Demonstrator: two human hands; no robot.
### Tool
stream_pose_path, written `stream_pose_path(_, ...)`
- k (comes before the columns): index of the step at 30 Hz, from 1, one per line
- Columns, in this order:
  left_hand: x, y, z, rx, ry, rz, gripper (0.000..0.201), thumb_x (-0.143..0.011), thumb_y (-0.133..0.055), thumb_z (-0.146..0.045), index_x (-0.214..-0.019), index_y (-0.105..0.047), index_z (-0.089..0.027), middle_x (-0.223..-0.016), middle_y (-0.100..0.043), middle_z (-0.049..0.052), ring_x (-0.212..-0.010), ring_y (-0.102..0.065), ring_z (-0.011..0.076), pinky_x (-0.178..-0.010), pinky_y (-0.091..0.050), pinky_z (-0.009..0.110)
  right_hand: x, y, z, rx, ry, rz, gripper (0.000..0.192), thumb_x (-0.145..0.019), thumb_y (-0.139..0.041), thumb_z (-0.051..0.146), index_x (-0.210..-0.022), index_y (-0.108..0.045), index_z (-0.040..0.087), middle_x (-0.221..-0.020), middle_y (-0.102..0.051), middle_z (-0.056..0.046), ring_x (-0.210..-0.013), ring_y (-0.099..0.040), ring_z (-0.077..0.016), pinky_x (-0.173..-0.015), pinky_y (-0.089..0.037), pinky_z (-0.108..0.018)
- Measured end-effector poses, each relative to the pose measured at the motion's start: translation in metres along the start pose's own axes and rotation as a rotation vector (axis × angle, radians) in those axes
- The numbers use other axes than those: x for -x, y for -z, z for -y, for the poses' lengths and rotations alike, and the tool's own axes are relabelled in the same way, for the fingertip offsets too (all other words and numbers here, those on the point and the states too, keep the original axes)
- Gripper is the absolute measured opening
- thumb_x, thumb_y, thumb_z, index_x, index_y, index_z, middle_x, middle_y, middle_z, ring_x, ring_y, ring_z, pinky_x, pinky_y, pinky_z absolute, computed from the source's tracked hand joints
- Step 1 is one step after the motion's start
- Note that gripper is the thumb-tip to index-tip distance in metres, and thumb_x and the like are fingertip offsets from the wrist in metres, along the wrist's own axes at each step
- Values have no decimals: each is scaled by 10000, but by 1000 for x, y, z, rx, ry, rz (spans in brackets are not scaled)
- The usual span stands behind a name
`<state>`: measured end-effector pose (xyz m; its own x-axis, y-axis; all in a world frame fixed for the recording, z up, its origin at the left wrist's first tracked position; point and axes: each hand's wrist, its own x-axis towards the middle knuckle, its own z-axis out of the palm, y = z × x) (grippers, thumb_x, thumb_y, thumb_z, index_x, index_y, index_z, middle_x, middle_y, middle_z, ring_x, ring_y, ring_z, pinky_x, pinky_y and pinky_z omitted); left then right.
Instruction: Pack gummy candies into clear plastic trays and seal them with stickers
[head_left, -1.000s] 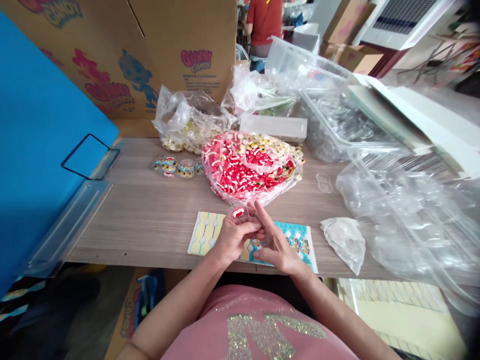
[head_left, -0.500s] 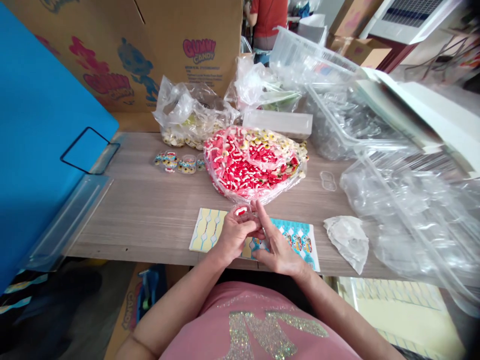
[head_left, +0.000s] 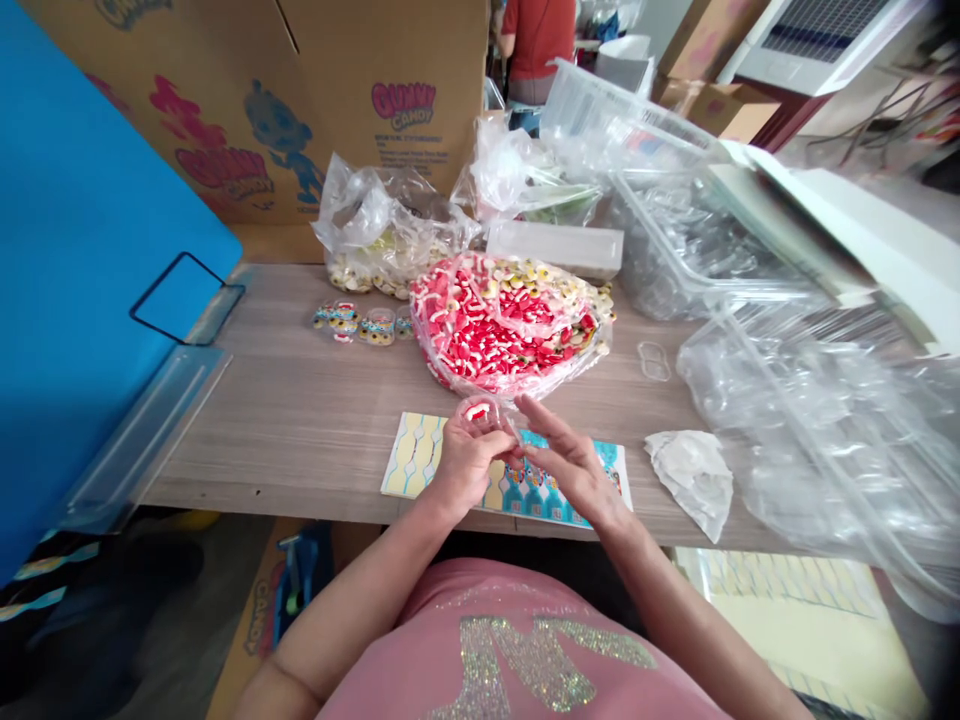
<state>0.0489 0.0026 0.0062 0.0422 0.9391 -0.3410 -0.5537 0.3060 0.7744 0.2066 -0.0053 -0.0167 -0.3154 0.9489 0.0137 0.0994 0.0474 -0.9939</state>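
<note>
While only the head view exists, it shows enough: left hand [head_left: 466, 462] is clamped on a small clear cup [head_left: 482, 413] with a red-and-white gummy inside, held just above the table's near edge. Right hand [head_left: 574, 468] has fingers spread, fingertips [head_left: 525, 455] meeting the left hand's under the cup; whether it pinches anything, cannot tell.

Containers: open bag [head_left: 510, 325] heaped with red-white gummies, yellow ones at its far side, just beyond the hands. Second bag [head_left: 382, 240] behind it holds pale gummies. Row of filled cups [head_left: 361, 323] left of the red bag. Clear tubs [head_left: 660, 190] and a big sack [head_left: 825, 420] of empty clear shells on the right. One empty double shell [head_left: 654, 361] lies loose near the red bag.

Surface: wood-grain table [head_left: 300, 400]. Sticker sheet [head_left: 510, 485] under the hands, crumpled wrap [head_left: 694, 475] to its right. Blue panel [head_left: 90, 260] on the left, printed carton [head_left: 300, 100] at the back, a person in a red top [head_left: 536, 40] beyond.

Hidden: sheet's middle is covered by the hands; sack contents are blurred; the person is cut off at the top edge.
</note>
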Motion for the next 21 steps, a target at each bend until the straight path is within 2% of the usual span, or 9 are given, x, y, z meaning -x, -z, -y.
stream_pose_path(2, 3, 0, -1, -7, -21, 1, 531, -550, -703, -110, -1015, -465, -203, -621, -645, -60, -462, -606, 147, -422, -505, 247, 4, 3, 12, 167, -10, -64, 452, -889, -629, 358, -1338, -629, 307, -1321, -672, -32, -1247, -605, -262, -1086, -453, -464)
stream_pose_path(4, 6, 0, 0, -37, -47, 13, 519, -548, -708, -111, -995, -463, -205, -602, -635, -70, -441, -597, 147, -411, -512, 255, 8, 3, 26, 282, 32, -40, 315, -910, -603, 344, -1187, -729, 260, -1088, -763, -32, -1019, -702, -225, -945, -535, -386)
stream_pose_path(6, 10, -2, 2, -81, -78, 30, 496, -558, -711, -119, -980, -467, -209, -598, -632, -76, -422, -585, 141, -403, -517, 261, 10, 1, 39, 352, 81, 13, 277, -938, -543, 302, -1094, -761, 233, -899, -768, -13, -821, -702, -169, -811, -551, -309)
stream_pose_path(8, 13, -3, 6, -134, -96, 50, 472, -571, -711, -124, -968, -471, -212, -593, -630, -79, -413, -582, 138, -401, -518, 258, 11, -1, 46, 392, 104, 16, 299, -937, -506, 253, -1105, -752, 227, -802, -751, 8, -705, -671, -133, -732, -541, -271)
stream_pose_path(13, 14, -1, 20, -231, -97, 103, 410, -597, -704, -123, -934, -488, -212, -587, -609, -86, -411, -577, 121, -433, -525, 247, 9, 0, 38, 478, 143, -8, 512, -862, -486, 148, -1351, -592, 256, -805, -763, 25, -629, -683, -122, -684, -545, -259)
stream_pose_path(17, 2, 2, 30, -276, -91, 99, 405, -597, -703, -107, -949, -529, -202, -572, -589, -89, -420, -553, 102, -426, -495, 213, 5, 1, 23, 540, 140, 22, 634, -799, -442, 92, -1410, -499, 249, -794, -755, 14, -637, -702, -140, -659, -544, -258)
stream_pose_path(21, -13, 1, 31, -288, -52, 95, 415, -573, -696, -110, -934, -515, -206, -528, -576, -103, -362, -497, 90, -370, -445, 196, -4, 1, 19, 627, 117, -20, 703, -749, -435, 82, -1442, -434, 206, -796, -751, -7, -653, -703, -162, -691, -540, -283)
